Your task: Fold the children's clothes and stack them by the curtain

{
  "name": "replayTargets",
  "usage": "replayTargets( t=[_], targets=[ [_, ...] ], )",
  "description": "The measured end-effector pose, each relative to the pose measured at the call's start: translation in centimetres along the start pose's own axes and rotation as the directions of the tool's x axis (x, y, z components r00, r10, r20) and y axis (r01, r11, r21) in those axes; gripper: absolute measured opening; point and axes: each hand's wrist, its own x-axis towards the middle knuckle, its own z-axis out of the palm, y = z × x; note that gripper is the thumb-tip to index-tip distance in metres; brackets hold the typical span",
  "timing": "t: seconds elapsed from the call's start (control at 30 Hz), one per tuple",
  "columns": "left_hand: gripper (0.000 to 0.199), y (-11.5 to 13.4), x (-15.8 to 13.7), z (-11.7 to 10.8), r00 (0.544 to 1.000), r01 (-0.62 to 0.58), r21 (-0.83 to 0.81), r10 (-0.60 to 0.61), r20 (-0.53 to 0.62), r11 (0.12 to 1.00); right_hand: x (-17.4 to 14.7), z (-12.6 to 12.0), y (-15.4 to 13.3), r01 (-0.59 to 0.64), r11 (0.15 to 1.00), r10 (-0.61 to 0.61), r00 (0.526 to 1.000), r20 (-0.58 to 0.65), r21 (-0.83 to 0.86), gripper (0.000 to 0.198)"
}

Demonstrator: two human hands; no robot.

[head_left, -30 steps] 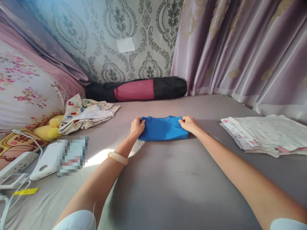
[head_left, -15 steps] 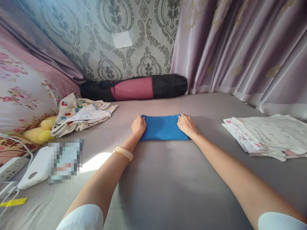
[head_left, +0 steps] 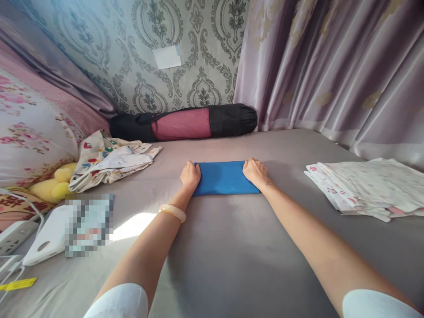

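Note:
A blue cloth (head_left: pixel 223 179), folded into a flat rectangle, lies on the grey bed sheet (head_left: pixel 232 247) in front of me. At its far left corner my left hand (head_left: pixel 191 175) is closed on the edge, with a pale bangle (head_left: pixel 172 212) around that wrist. My right hand (head_left: pixel 255 171) grips the far right corner in the same way. Both sets of fingertips are partly hidden behind the knuckles. The far edge runs nearly straight between the hands.
Folded white printed cloths (head_left: pixel 367 187) lie to the right. On the left are crumpled printed clothes (head_left: pixel 112 161), a yellow plush toy (head_left: pixel 54 187), a white device (head_left: pixel 53 234) and a power strip (head_left: pixel 16 236). A black and pink rolled bag (head_left: pixel 180 123) lies along the wall.
The blue cloth's far edge, sagging between the hands before, is now straighter and slightly lower. My hands have stayed at its corners; the view has shifted slightly.

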Motion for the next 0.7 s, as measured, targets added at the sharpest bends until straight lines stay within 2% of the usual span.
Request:
replayTargets(
  t=[0.13, 0.2, 0.27, 0.33, 0.4, 0.47, 0.53, 0.7],
  targets=[
    [0.031, 0.0, -0.2, -1.1, 0.999, 0.049, -0.059, -0.048, 0.016, 0.997, -0.2, -0.8, 0.1, -0.049, 0.998, 0.047, 0.997, 0.053, 0.045, 0.041],
    [0.033, 0.4, -0.8, -1.7, 1.0, 0.012, -0.031, -0.012, -0.011, 0.999, -0.7, -1.2, -0.3, -0.025, 0.999, 0.025, 1.0, 0.003, 0.024, 0.04],
    [0.036, 1.1, -2.0, -2.1, 0.994, -0.096, 0.027, 0.097, -0.043, 0.995, -1.8, -1.3, -1.2, 0.08, 0.996, -0.083, 0.991, -0.104, -0.033, 0.04],
    [0.039, 2.0, -3.4, -1.9, 0.969, -0.244, 0.076, 0.247, -0.032, 0.967, -3.1, -1.0, -2.2, 0.243, 0.967, -0.253, 0.956, -0.148, -0.082, 0.042],
    [0.045, 2.8, -4.7, -1.2, 0.928, -0.372, 0.108, 0.373, 0.012, 0.922, -4.5, -0.3, -3.2, 0.411, 0.908, -0.418, 0.904, -0.095, -0.088, 0.046],
    [0.051, 3.2, -5.7, -0.3, 0.898, -0.44, 0.141, 0.435, 0.065, 0.887, -5.6, 0.5, -3.7, 0.511, 0.855, -0.515, 0.857, -0.023, -0.089, 0.05],
    [0.056, 3.2, -6.2, 0.6, 0.89, -0.455, 0.168, 0.441, 0.116, 0.874, -6.3, 1.2, -3.8, 0.538, 0.838, -0.537, 0.843, 0.037, -0.09, 0.054],
    [0.061, 2.7, -6.4, 1.2, 0.89, -0.446, 0.177, 0.414, 0.193, 0.877, -6.5, 1.8, -3.5, 0.511, 0.856, -0.503, 0.858, 0.108, -0.072, 0.056]
  ],
)
